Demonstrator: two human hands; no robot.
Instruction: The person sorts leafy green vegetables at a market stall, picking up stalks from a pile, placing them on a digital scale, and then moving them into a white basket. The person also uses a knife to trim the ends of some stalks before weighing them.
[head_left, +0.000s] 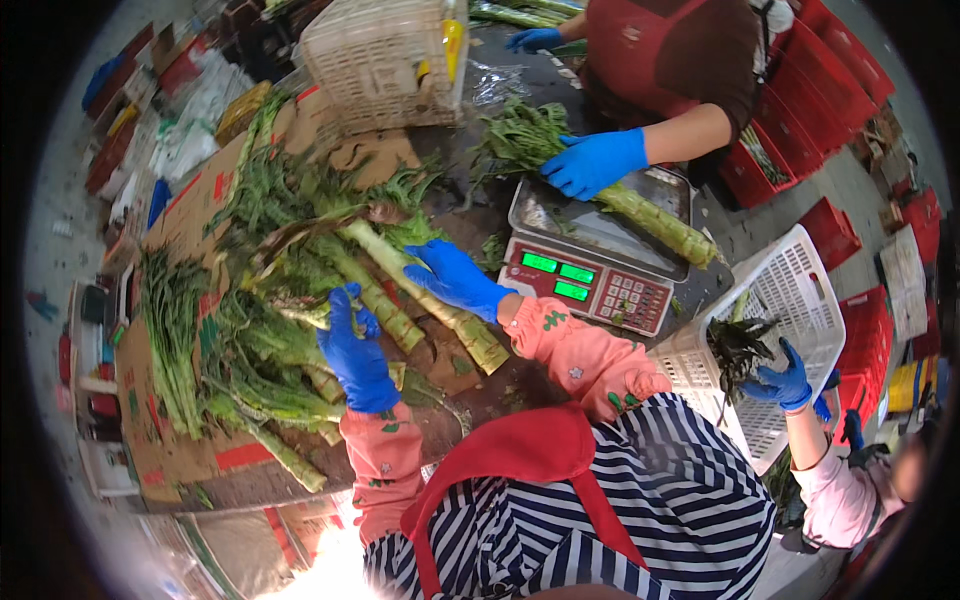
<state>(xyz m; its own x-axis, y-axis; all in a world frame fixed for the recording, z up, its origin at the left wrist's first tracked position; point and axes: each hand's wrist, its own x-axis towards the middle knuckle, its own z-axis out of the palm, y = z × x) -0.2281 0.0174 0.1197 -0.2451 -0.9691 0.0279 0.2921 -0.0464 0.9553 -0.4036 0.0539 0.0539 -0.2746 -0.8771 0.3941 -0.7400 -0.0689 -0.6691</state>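
Several celtuce stalks with leafy tops lie in a heap before me. My left hand (354, 352), in a blue glove, is among their leaves with its fingers curled beside a pale leaf (296, 309); whether it grips that leaf is unclear. My right hand (457, 281), also gloved, reaches over a pale peeled-looking celtuce stalk (420, 289), its fingers extended and not wrapped round it. A second thick stalk (382, 307) lies between my hands. Nearer me a thinner stalk (289, 457) points toward the table's edge.
A digital scale (589, 285) stands right of my right hand. Across the table, a co-worker's gloved hand (596, 161) holds a celtuce (656, 221) over its pan. Another person's hand (784, 379) is at a white crate (795, 300) with dark leaves. Flattened cardboard (142, 375) lies under the heap.
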